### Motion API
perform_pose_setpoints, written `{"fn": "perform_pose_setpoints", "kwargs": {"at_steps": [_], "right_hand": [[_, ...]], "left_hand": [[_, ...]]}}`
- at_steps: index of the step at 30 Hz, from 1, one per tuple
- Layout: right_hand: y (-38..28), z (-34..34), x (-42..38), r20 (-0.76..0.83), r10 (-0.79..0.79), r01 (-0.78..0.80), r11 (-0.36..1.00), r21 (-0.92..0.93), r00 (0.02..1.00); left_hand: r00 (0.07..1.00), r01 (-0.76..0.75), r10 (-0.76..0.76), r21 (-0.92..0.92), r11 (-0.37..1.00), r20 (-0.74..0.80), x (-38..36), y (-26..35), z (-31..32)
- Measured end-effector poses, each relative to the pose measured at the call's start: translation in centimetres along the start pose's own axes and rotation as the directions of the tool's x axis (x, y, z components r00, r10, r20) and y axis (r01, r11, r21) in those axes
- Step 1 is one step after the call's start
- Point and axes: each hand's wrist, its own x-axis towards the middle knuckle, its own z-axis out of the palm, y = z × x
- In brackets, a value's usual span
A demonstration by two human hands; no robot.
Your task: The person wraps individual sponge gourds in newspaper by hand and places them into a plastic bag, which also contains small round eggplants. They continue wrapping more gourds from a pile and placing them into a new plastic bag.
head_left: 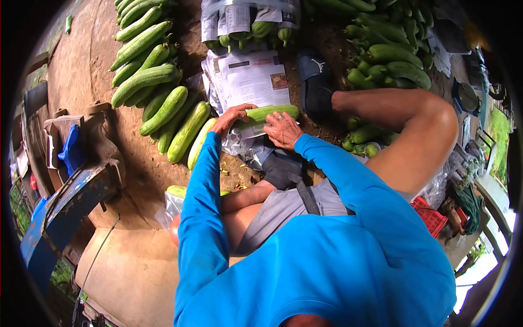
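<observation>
A long green gourd (283, 111) lies crosswise over the near edge of a stack of printed paper sheets (255, 82). My left hand (231, 119) is at the gourd's left end, fingers curled round it. Resting on the gourd's middle is my right hand (282, 131), with a ring on one finger and its fingers bent over the near side. Crumpled clear plastic (239, 146) sits just below my left hand. The undersides of both hands are hidden.
Rows of green gourds (146, 82) lie to the left. A newspaper-wrapped bundle (237, 19) is beyond the paper. More gourds (407, 71) are piled at the right, behind my bent leg. A red crate (429, 216) stands at the lower right.
</observation>
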Motion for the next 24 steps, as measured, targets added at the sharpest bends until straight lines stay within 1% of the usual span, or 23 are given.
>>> {"fn": "perform_pose_setpoints", "kwargs": {"at_steps": [1,2,3,5,6,7,9,10,11,12,13,14,15,16,17,19,20,21,22,23,24], "right_hand": [[0.0,0.0,-0.1,-0.038,-0.004,0.004,1.0,-0.003,0.999],[0.0,0.0,-0.2,-0.077,-0.008,0.007,1.0,-0.005,0.997],[0.1,-0.1,-0.1,-0.076,-0.01,0.01,1.0,-0.006,0.997],[0.5,-0.3,0.1,-0.14,0.05,-0.038,0.995,0.093,0.989],[0.7,-0.4,0.3,-0.139,0.045,-0.031,0.995,0.097,0.989],[0.9,-0.4,0.6,-0.152,0.047,-0.028,0.991,0.13,0.987],[1.7,-0.4,1.4,-0.166,0.049,-0.022,0.986,0.163,0.985],[2.1,-0.3,1.9,-0.165,0.066,-0.031,0.977,0.209,0.984],[2.6,-0.2,2.4,-0.162,0.083,-0.039,0.966,0.255,0.983],[3.0,-0.4,3.0,-0.153,0.084,-0.039,0.96,0.276,0.985],[3.7,0.0,3.5,-0.151,0.078,-0.033,0.959,0.282,0.985],[4.6,0.3,4.1,-0.119,0.047,-0.003,0.939,0.344,0.992],[5.5,0.5,4.8,-0.091,0.011,0.027,0.915,0.402,0.996],[6.1,0.3,5.3,-0.028,0.041,-0.024,0.889,0.457,0.999],[6.7,0.2,5.7,-0.027,0.033,-0.017,0.888,0.46,0.999],[7.8,0.2,6.5,0.106,0.067,-0.113,0.836,0.537,0.992],[8.3,0.6,6.7,0.08,0.086,-0.116,0.837,0.535,0.993],[8.5,0.2,6.8,0.079,0.08,-0.11,0.837,0.536,0.994],[8.7,-0.1,6.6,0.134,0.222,-0.26,0.832,0.491,0.966],[8.8,-0.5,6.3,0.185,0.362,-0.406,0.803,0.435,0.914],[9.1,-0.3,6.1,0.196,0.492,-0.529,0.789,0.312,0.848]], "left_hand": [[1.0,-0.002,0.002,0.061,0.998,0.012,0.1,0.3,0.2],[1.0,0.03,-0.03,0.122,0.992,0.004,0.2,0.7,0.4],[1.0,0.029,-0.029,0.121,0.992,0.002,0.5,0.3,0.1],[0.997,0.074,-0.073,0.275,0.959,-0.016,0.8,-0.8,-0.2],[0.996,0.084,-0.083,0.229,0.97,-0.016,0.6,-1.5,-0.1],[0.996,0.092,-0.089,0.227,0.97,-0.023,0.5,-2.3,0.0],[0.984,-0.004,0.057,0.299,0.954,-0.171,0.2,-2.6,0.9],[0.953,0.056,0.143,0.619,0.784,-0.268,-0.4,-2.2,1.0],[0.952,0.063,0.138,0.617,0.785,-0.272,-0.8,-1.8,1.3],[0.884,0.045,0.33,0.762,0.646,-0.331,-1.2,-1.2,1.7],[0.786,0.066,0.517,0.876,0.478,-0.341,-1.8,0.1,2.4],[0.741,0.001,0.562,0.837,0.547,-0.368,-2.3,1.4,3.4],[0.734,-0.026,0.587,0.851,0.525,-0.34,-2.4,1.8,4.3],[0.758,-0.066,0.601,0.887,0.458,-0.253,-2.4,1.8,5.2],[0.779,-0.111,0.605,0.914,0.39,-0.163,-2.4,1.8,6.3],[0.78,-0.119,0.608,0.92,0.372,-0.145,-1.9,0.0,8.0],[0.783,-0.061,0.585,0.909,0.413,-0.213,-1.2,-1.8,8.5],[0.781,-0.056,0.585,0.909,0.413,-0.218,-0.8,-2.0,8.3],[0.787,0.006,0.573,0.932,0.362,-0.228,-0.3,-2.1,8.2],[0.793,0.065,0.56,0.948,0.313,-0.239,0.1,-2.4,8.4],[0.769,0.075,0.579,0.938,0.339,-0.271,0.4,-2.4,8.5]]}}
